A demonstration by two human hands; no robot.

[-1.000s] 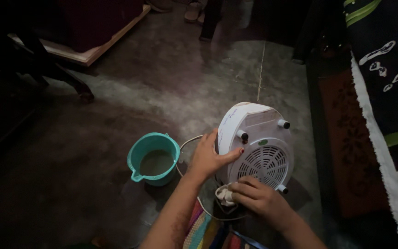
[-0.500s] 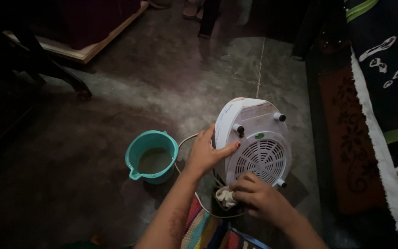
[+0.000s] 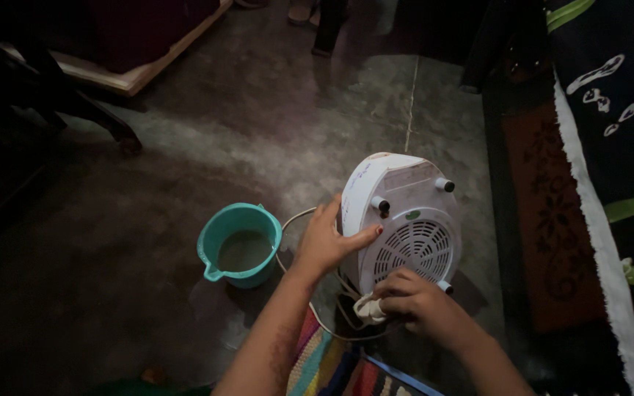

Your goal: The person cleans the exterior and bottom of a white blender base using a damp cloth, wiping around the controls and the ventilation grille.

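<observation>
While left hand (image 3: 326, 246) steadies the rounded plastic fan heater (image 3: 405, 220), right hand (image 3: 416, 302) pinches a crumpled cloth (image 3: 367, 308).

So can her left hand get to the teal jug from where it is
Probably yes. The left hand rests on the white heater, and the teal jug stands just beside it on the floor, with only the cord between them.
</observation>
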